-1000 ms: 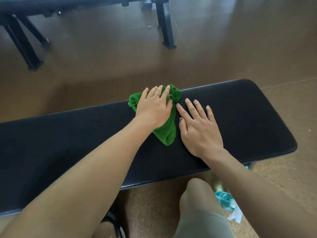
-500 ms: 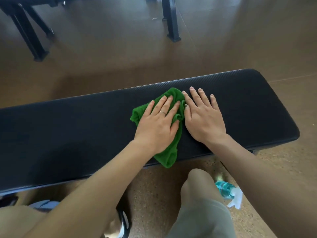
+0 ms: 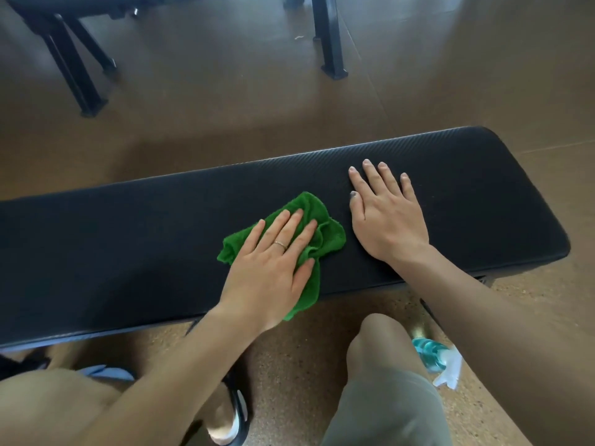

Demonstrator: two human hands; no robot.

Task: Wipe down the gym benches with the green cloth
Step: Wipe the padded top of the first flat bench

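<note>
— Lying bunched on the black padded bench (image 3: 128,246), the green cloth (image 3: 317,231) sits near the middle of the pad, its lower corner draping over the near edge. Agreed?

— Agreed. And the left hand (image 3: 273,268) lies flat on top of it, fingers (image 3: 291,225) spread and pressing down; it is a palm press, not a pinch. A thin ring (image 3: 280,244) shows on one finger.

— What about the right hand (image 3: 384,217)?

— It rests open on the bare pad just beside the cloth, to the cloth's right, palm down with fingers fanned out. It holds nothing, and a narrow strip of pad separates it from the cloth.

— How does the pad look?

— Dark, with a fine woven texture, running across the view; its rounded right end is visible, while the left end runs out of sight.

— Anything below the near edge?

— A bent knee (image 3: 380,346) in grey-green shorts, and beside it, on the speckled brown floor (image 3: 289,365), a blue spray bottle (image 3: 431,352) lying partly hidden behind the right forearm. A black-and-white shoe (image 3: 236,413) shows lower down, under the left forearm.

— Farther off?

— Black metal legs (image 3: 328,37) of other equipment stand on the floor beyond the bench, well apart from it.
</note>
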